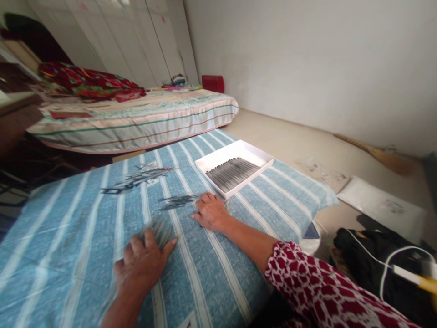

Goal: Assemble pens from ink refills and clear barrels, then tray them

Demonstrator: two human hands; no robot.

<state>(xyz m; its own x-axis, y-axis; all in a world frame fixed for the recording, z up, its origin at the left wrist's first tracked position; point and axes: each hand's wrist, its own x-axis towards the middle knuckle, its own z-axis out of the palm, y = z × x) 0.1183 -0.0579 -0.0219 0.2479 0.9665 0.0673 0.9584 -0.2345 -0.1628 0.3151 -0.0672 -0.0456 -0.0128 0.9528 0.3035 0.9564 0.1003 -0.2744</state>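
Note:
A blue cloth with white stripes (85, 228) covers the table. My left hand (145, 259) is low over it, thumb apart from the fingers, beside a blurred bunch of thin sticks (160, 230). Farther right, my right hand (210, 212) has its thumb apart and its fingertips at the right end of a small pile of thin dark rods (179, 201). Whether it grips any is unclear. Just beyond it sits a white open box (251, 182) with a row of dark pens (234, 173). Another loose heap of dark pieces (136, 179) lies at the back left.
Behind the table stands a bed (136, 125) with a red flowered blanket (92, 82). On the floor at the right are a white bag (378, 205), a broom (382, 157) and dark cloth with a white cable (384, 273).

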